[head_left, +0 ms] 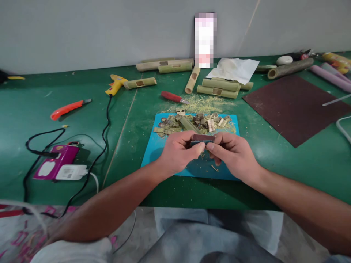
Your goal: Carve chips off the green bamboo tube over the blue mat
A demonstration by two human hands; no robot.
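Both hands (204,151) pinch a small dark block (202,138) above the blue mat's (153,149) near edge.

Brightness: pretty even and soft, nothing blown out or murky on the green table (41,175).
Light source: looks overhead, no lamp in view.
Shadows: faint ones just under the orange knife (70,107) and behind the blue mat (153,153).
Glare: mild sheen on the grey wall (82,33) behind the mat.
Blur: one blocky pixelated patch (205,40) straight back from the mat; lower-left floor smeared.
Distortion: table's far edge bows, wide-angle look.
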